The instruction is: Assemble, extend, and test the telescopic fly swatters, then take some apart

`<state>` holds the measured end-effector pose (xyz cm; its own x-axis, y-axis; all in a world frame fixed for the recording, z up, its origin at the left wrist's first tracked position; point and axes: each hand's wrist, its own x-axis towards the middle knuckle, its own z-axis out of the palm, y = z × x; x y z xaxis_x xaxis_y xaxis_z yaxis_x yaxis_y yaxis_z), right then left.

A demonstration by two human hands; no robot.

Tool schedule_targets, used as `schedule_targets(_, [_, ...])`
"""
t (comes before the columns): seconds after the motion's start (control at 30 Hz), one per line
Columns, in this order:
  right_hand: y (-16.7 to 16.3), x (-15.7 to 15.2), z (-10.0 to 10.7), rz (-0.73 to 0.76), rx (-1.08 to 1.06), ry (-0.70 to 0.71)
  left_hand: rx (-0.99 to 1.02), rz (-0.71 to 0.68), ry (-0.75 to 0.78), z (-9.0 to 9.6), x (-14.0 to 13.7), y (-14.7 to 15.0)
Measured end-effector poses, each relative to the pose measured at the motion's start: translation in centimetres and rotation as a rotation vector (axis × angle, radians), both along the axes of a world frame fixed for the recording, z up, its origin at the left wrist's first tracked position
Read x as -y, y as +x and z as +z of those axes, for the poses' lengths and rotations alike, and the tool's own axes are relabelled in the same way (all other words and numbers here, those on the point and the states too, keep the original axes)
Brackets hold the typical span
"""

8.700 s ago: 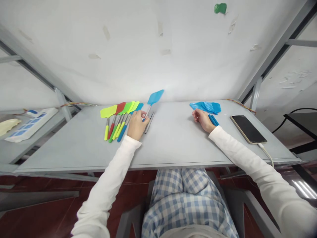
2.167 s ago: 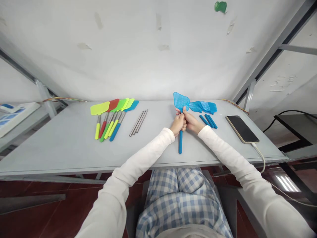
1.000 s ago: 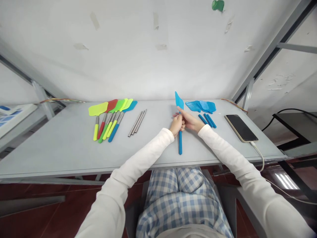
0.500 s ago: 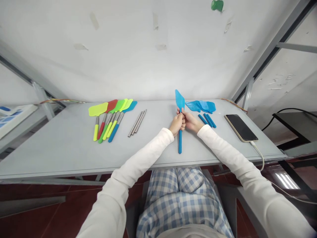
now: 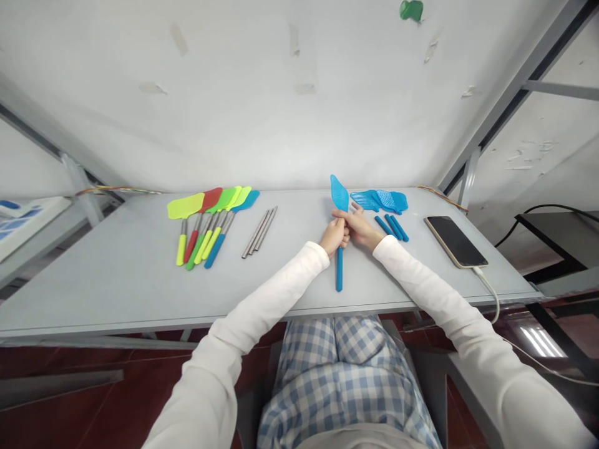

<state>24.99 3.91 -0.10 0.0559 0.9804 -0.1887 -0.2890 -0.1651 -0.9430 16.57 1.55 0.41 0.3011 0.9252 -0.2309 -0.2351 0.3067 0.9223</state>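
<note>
Above the middle of the table I hold a blue fly swatter (image 5: 339,194), its paddle pointing away from me and its handle toward me. My left hand (image 5: 334,236) is closed around it where handle and paddle parts come together, hiding the joint. My right hand (image 5: 362,227) presses against the neck just below the paddle, one digit laid across it and other fingers partly lifted. Loose blue swatter paddles (image 5: 384,200) lie right of my hands, with blue handle grips (image 5: 392,228) below them. Metal rods (image 5: 260,232) rest to the left.
Several assembled fly swatters (image 5: 206,227) in yellow, red, green and blue are fanned out on the left of the grey table (image 5: 140,287). A smartphone (image 5: 456,241) with a white cable (image 5: 489,288) lies at the right. A wall (image 5: 262,125) stands behind the table.
The swatter's paddle has turned slightly and sits a little lower. My right hand's digits have shifted across the neck, with some fingers spreading. My left hand has barely moved.
</note>
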Motion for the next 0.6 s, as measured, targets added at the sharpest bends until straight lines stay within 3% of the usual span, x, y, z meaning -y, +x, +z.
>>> schedule_targets(0.2, [0.1, 0.1, -0.1, 0.107, 0.006, 0.068, -0.026, 0.025, 0.025, 0.1, 0.0, -0.1])
schedule_targets(0.4, [0.2, -0.2, 0.4, 0.276, -0.204, -0.090, -0.067, 0.017, 0.032, 0.4, 0.0, 0.0])
schedule_targets(0.6, [0.4, -0.6, 1.0, 0.331, -0.289, -0.112, -0.065, 0.003, 0.049, 0.7, 0.1, -0.1])
